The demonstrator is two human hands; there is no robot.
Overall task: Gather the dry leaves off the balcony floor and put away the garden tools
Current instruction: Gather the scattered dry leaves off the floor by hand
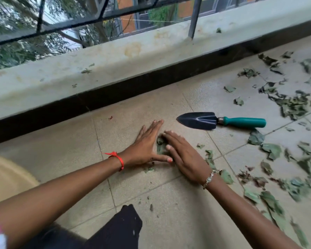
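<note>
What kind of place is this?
Probably an upstairs balcony: tiled floor, a low ledge with a metal railing, trees and a building beyond. Dry leaves and a trowel lie on the tiles.

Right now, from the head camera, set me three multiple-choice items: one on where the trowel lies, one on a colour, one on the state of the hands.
1. Where does the black-bladed, teal-handled hand trowel lie?
A. hung on the railing
B. on the beige tiled floor, beyond the right hand
C. inside a bucket

2. What colour is the thread band at the wrist of the left hand?
A. blue
B. white
C. red

3. How are the two hands?
A. flat on the floor, fingers straight, with dry green leaves between them
B. both gripping the trowel
C. clenched in the air

Key:
1 B, since blade and handle rest on the tiles.
2 C, since the band shows bright red.
3 A, since both palms lie down either side of the leaves.
</note>
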